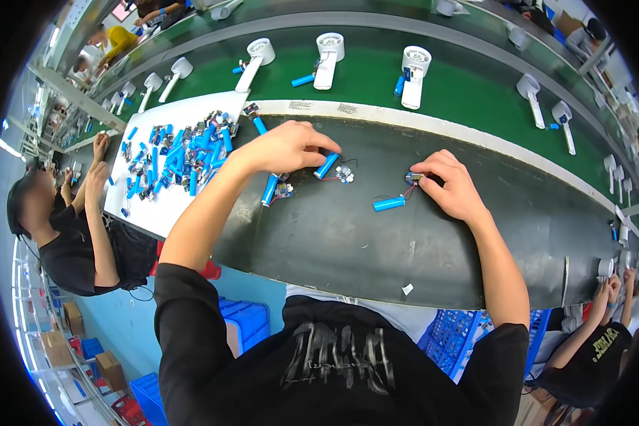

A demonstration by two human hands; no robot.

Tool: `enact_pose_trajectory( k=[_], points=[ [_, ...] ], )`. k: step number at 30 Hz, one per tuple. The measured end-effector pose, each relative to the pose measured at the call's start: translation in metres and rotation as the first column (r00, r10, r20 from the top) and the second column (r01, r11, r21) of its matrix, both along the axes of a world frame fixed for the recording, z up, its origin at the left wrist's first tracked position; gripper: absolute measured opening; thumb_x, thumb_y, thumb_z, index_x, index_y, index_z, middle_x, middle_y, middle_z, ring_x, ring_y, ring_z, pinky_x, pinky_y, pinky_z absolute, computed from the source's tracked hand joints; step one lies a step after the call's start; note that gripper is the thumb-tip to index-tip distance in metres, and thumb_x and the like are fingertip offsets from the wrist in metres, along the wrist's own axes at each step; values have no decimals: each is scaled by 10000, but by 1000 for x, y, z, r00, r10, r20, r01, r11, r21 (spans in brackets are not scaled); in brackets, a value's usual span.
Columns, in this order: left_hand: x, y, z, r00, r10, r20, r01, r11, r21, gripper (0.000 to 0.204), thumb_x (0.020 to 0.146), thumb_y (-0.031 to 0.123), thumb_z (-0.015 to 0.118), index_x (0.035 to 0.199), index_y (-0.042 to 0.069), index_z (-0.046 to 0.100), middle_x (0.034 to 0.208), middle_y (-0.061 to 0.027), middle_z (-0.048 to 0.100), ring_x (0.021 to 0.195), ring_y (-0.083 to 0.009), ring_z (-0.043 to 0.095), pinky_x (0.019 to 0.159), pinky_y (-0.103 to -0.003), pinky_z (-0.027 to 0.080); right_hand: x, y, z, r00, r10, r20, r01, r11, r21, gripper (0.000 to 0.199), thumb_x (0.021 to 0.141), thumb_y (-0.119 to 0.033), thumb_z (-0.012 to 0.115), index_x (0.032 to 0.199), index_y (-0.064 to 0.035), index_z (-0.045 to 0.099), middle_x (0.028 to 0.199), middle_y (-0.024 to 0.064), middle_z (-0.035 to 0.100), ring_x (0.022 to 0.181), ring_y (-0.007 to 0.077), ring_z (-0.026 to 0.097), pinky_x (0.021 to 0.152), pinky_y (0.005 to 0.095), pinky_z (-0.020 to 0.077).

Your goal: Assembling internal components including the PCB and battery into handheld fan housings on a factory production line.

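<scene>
Black-sleeved forearms are kept low over the dark table [376, 241], where a blue cell [326, 165] is pinched by the left hand [287, 145] and, right of that cell, a small circuit board [413, 177] is pinched by the right hand [456, 186], its thin wires best left slack.

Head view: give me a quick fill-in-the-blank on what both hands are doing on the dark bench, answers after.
1. The left hand touches a blue battery cell with its ____.
2. The right hand pinches a small circuit board wired to a second cell of ____ colour.
3. The heap of loose cells lies on a ____ sheet.
4. White handheld fans lie on the ____ conveyor belt.

Missing words: fingers; blue; white; green
</scene>
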State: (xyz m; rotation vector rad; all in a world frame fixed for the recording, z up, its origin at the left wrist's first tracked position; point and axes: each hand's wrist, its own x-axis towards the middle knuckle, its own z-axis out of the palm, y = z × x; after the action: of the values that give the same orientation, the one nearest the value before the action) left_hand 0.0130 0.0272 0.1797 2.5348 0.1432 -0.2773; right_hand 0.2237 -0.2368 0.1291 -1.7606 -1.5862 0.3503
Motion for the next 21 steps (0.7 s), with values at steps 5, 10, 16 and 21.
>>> enact_pose_trajectory(
  k=[5, 10, 16, 21],
  points=[
    [-11, -6, -6, 948, -237, 211, 198, 962, 191, 644, 705, 91, 745, 1324, 132, 571, 1391, -115, 506, 1301, -328, 421, 1095, -428, 351, 8, -5, 0, 1000, -23, 6, 23, 999, -31, 209, 786, -54, 620, 981, -25, 689, 867, 75, 628, 860, 241, 552, 762, 347, 464],
    [-10, -12, -23, 918, -298, 261, 253, 948, 194, 509, 717, 114, 761, 1203, 62, 617, 1285, -141, 566, 1210, -351, 499, 1027, -438, 416, 13, -1, -12, 997, 48, 58, -53, 994, 95, 196, 785, -68, 634, 972, -45, 688, 873, 89, 634, 870, 273, 582, 819, 381, 463],
    [-9, -16, -36, 828, -348, 440, 212, 921, 328, 433, 700, 146, 788, 1081, 10, 632, 1098, -156, 607, 1022, -360, 567, 884, -439, 482, 14, -5, -17, 1000, 29, 11, -30, 996, 87, 180, 809, -81, 626, 974, -66, 696, 851, 57, 615, 870, 246, 550, 831, 373, 435],
    [-10, -24, -36, 835, -362, 414, 217, 909, 356, 452, 685, 170, 803, 1074, 18, 632, 1108, -153, 598, 1009, -356, 560, 876, -443, 476, 17, -11, -15, 999, 20, -31, -19, 999, 37, 181, 825, -107, 595, 968, -75, 701, 886, 63, 618, 935, 244, 538, 907, 374, 407]
  ],
)
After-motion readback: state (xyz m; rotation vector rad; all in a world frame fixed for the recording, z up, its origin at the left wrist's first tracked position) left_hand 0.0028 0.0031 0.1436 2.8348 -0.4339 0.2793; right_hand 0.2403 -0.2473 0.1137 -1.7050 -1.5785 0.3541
